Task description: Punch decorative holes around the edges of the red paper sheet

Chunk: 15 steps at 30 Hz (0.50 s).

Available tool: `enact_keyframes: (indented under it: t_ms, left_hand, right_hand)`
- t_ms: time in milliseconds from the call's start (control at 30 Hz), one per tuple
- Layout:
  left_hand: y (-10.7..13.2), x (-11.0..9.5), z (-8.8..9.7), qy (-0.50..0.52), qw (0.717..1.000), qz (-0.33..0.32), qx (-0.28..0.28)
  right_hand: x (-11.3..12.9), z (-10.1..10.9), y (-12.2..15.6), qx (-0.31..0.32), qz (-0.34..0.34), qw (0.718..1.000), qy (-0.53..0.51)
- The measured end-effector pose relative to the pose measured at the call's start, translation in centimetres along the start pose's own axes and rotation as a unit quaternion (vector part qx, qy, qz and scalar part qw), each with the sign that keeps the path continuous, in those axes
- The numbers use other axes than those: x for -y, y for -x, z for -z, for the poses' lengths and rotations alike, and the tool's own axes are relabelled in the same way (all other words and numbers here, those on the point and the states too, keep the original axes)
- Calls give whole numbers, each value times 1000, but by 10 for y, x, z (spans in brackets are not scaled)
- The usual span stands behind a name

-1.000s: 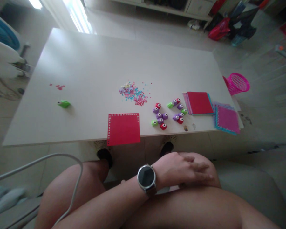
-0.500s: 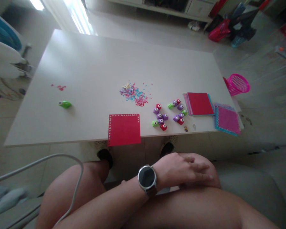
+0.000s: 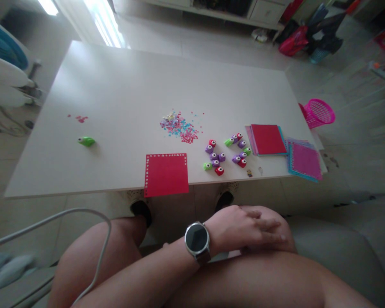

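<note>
My left hand (image 3: 240, 229) lies flat on a bare knee, its fingers stretched out and holding nothing. A round dark-faced watch (image 3: 196, 238) is strapped on that wrist. My right hand does not show. Just beyond the arm, a red square of paper (image 3: 167, 174) overhangs the table's front edge, with small punched holes along its top and left sides and part of its right side. Several craft punches (image 3: 215, 163) in red, purple and green form two groups right of it. One green punch (image 3: 87, 141) sits apart at the left.
Colourful punched paper bits (image 3: 181, 127) are heaped mid-table (image 3: 179, 81); a few pink bits (image 3: 81, 119) lie left. A stack of coloured paper (image 3: 268, 139) and punched sheets (image 3: 304, 161) occupy the right end. A pink basket (image 3: 321, 113) stands beyond it. A white cable (image 3: 107, 239) loops at lower left.
The view has shifted very slightly. My left hand stays on the knee, and the things on the table have not moved.
</note>
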State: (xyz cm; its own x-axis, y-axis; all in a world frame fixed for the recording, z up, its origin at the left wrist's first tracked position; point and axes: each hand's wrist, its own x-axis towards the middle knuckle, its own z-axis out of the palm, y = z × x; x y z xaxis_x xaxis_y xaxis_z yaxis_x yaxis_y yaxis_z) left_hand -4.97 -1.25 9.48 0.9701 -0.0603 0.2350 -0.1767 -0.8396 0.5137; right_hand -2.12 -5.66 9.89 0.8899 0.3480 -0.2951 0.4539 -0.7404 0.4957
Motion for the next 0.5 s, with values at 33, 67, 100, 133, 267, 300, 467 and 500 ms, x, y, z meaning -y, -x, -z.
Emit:
enact_keyframes:
  t_ms: [33,67,100,133,267,300,467,500]
  left_hand:
    - [0,0,1,1,1000,1,3]
    - [0,0,1,3,1000,2,7]
    - [-1,0,2,5,1000,3,10]
    - [-1,0,2,7,1000,5,14]
    - [-1,0,2,17,1000,7,22]
    - [0,0,1,18,1000,7,22]
    - [1,0,-3,17,1000,3,5]
    - [1,0,-4,14,1000,1,1]
  right_hand:
    - [0,1,0,-1,-1,1000,-3]
    - [0,1,1,-4,-2,1000,-5]
    - [0,2,1,-6,-2,1000,-9]
    - [-1,2,1,-8,-1,1000,-14]
    - [-6,3,0,14,21,997,-67]
    - [-7,3,0,17,23,997,-75]
    - [-3,1,1,-22,-12,998,-49]
    - [-3,0,1,-21,-11,998,-50]
